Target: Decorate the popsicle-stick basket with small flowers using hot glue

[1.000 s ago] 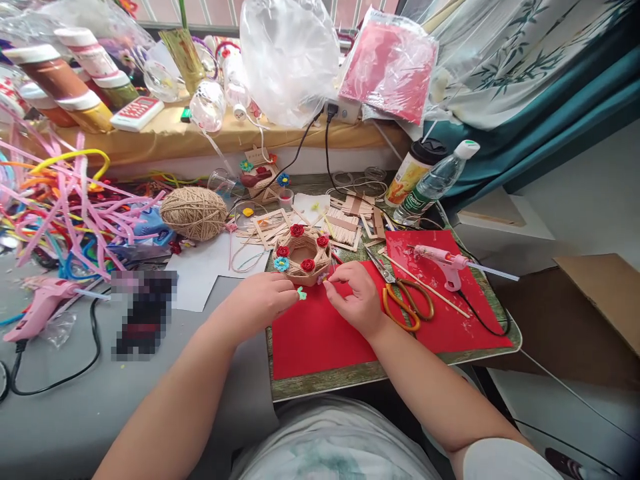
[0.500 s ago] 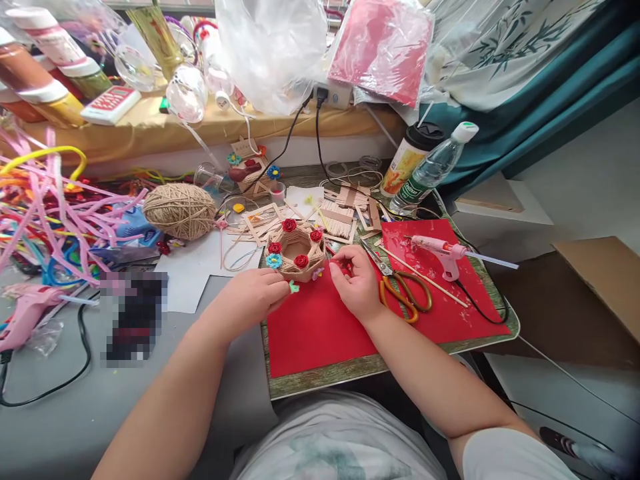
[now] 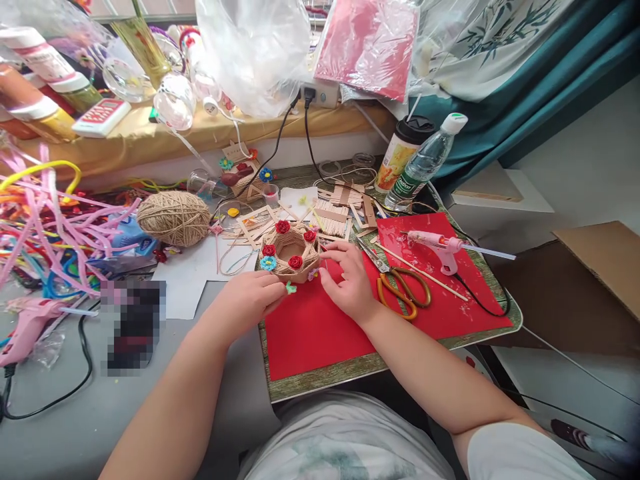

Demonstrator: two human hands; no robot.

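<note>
Left hand (image 3: 247,301) pinches small green flower (image 3: 291,288) at fingertips. Right hand (image 3: 350,280), fingers curled, touches rim of stick-and-twine basket (image 3: 291,251) just ahead; whether it grips anything, cannot tell. Basket rim already carries red roses, one blue flower; near side looks unfilled. Scissors (image 3: 400,288), glue gun (image 3: 435,244) right of right hand. Open red sheet (image 3: 320,330) below hands.

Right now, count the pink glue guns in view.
2. One glue gun on the red sheet, right of the scissors; one at the left edge. Clutter may hide others.
</note>
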